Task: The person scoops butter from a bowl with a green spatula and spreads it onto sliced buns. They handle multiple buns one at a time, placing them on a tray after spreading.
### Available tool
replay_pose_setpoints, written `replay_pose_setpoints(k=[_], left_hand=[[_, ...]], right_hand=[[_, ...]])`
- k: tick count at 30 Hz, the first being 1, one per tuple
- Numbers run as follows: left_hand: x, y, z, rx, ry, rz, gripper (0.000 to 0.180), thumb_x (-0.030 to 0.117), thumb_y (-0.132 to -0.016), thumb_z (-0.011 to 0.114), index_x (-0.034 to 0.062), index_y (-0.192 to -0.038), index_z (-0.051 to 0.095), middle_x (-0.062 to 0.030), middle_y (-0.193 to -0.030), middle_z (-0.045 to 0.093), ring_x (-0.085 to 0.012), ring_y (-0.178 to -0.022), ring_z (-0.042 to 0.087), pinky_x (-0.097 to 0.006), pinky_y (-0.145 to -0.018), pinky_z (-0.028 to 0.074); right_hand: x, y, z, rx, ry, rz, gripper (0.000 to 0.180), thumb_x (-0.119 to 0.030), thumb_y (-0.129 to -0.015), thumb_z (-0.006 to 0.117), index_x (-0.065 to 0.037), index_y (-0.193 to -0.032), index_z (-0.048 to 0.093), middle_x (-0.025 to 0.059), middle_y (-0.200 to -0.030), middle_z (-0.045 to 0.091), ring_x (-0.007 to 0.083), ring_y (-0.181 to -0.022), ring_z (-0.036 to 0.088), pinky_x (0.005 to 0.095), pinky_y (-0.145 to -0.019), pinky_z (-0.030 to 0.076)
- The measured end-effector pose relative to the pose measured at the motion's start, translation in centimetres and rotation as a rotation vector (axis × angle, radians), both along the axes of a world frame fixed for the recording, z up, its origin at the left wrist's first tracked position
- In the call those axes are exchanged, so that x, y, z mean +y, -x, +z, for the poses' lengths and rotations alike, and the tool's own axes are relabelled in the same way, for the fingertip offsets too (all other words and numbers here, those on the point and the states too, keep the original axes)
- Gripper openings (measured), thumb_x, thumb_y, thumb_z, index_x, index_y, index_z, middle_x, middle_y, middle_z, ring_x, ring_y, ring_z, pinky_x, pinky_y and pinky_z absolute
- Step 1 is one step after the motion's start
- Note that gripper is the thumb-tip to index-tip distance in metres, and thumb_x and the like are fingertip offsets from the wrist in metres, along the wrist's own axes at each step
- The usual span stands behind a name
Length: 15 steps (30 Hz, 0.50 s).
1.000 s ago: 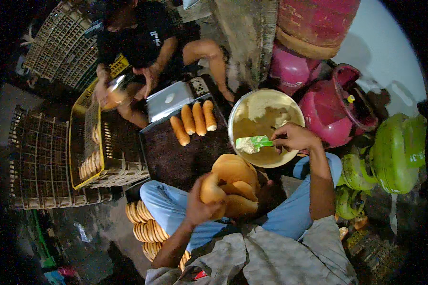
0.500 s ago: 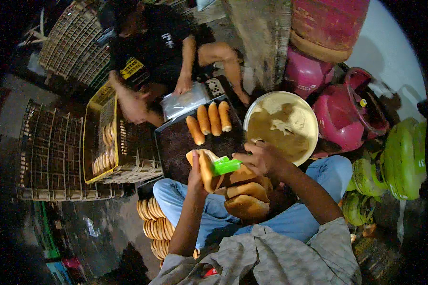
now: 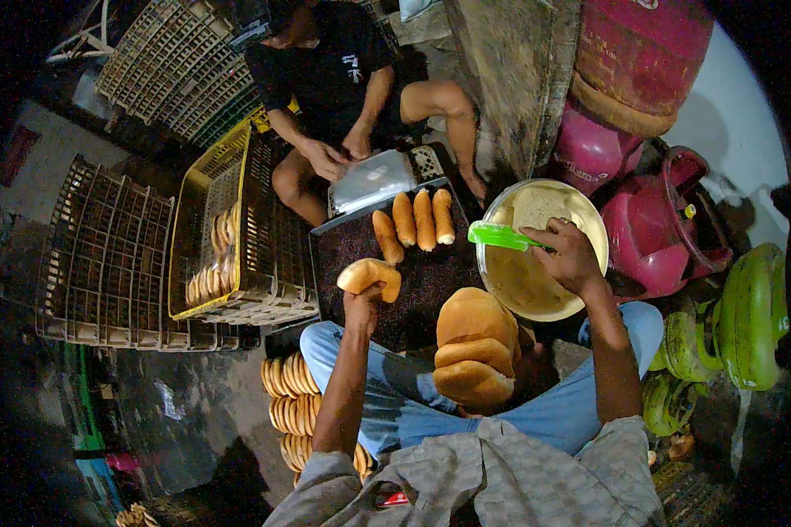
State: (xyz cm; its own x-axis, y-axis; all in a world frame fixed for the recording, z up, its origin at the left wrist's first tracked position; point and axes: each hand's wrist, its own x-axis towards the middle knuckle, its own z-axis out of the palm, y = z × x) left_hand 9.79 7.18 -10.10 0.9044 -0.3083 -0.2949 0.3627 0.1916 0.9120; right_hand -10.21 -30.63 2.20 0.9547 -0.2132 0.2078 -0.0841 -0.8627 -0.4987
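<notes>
My left hand point(image 3: 363, 307) grips a golden bread roll point(image 3: 369, 277) above the near left part of a dark tray point(image 3: 343, 250). A bright green plastic spreader point(image 3: 499, 235) is held in my right hand point(image 3: 571, 255), its blade over the left side of a round tub point(image 3: 596, 224) of pale cream spread point(image 3: 536, 272). Several long browned rolls point(image 3: 424, 220) lie side by side on the tray's far part. Between my legs rests a stack of soft buns point(image 3: 476, 338), touched by neither hand.
Opposite sits a person point(image 3: 325, 97), hands by clear plastic bags point(image 3: 373, 180). On the left stand a yellow crate point(image 3: 180, 255) with bread and another slatted crate point(image 3: 105, 255). Bread rows point(image 3: 290, 413) lie beside my left knee. Pink point(image 3: 659, 220) and green gas cylinders point(image 3: 751, 316) line the right.
My right hand has drawn the spreader off the bread and moved right and away, over the tub. My left hand has shifted the roll slightly left. The other person's hands have come together.
</notes>
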Motion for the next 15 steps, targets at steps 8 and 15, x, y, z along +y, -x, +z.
replay_pose_setpoints(k=[8,15], left_hand=[[-3.5,1.7,-8.2,-1.522,-1.648,-0.561,0.034,0.024,-0.083,0.069,0.0212,-0.117,0.066,-0.0082,-0.119,0.063,-0.0328,-0.116,0.059,-0.056,-0.095,0.042],[1.4,-5.3,-6.6,0.146,-0.25,-0.084,0.028,0.023,-0.091,0.058,-0.0002,-0.106,0.065,-0.0118,-0.095,0.067,-0.0248,-0.077,0.068,-0.039,-0.065,0.054]], right_hand=[[-1.0,0.3,-2.3,-0.053,-0.014,-0.001,0.033,-0.031,-0.087,0.067,-0.019,-0.116,0.074,0.0142,-0.088,0.061,0.0351,-0.084,0.062,0.0458,-0.081,0.052],[-3.9,1.2,-2.2,0.023,-0.049,-0.092,0.027,-0.024,-0.087,0.068,-0.008,-0.108,0.074,0.0171,-0.092,0.065,0.037,-0.091,0.063,0.0445,-0.083,0.051]])
